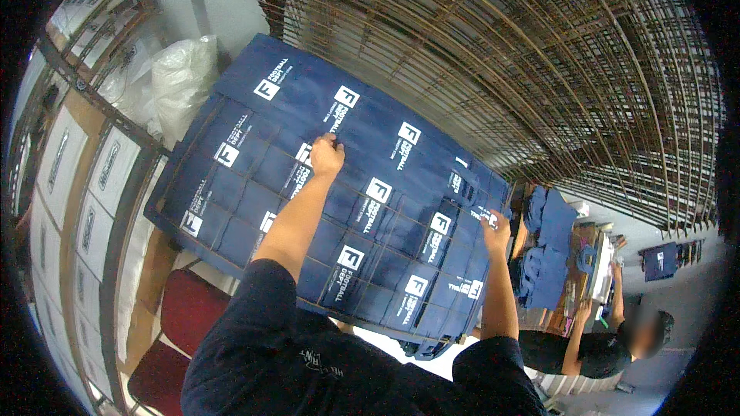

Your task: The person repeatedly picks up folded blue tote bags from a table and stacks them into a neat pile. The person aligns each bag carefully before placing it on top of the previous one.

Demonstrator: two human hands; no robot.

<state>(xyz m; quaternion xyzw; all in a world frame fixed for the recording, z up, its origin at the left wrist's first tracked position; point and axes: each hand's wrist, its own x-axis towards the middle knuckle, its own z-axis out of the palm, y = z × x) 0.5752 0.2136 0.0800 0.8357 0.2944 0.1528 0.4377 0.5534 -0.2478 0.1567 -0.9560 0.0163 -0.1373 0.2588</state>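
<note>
Navy fabric pieces (362, 154) with white printed marks lie in rows across a wide wire drying rack (158, 200) in front of me. Thin grid lines show across many of the pieces. My left hand (327, 156) is closed above the middle of the rack, by one of the white prints; what its fingertips hold is too small to make out. At the rack's right edge, my right hand (496, 229) has its fingers curled in a pinch on the edge of a navy piece.
Stacked wire racks (493, 38) tilt up behind and to the right. A clear plastic bag (185, 77) stands far left, beside framed panels (96, 185). Red chairs (193, 312) sit lower left. A co-worker (609, 347) reaches to a table at right, near a navy fabric pile (547, 246).
</note>
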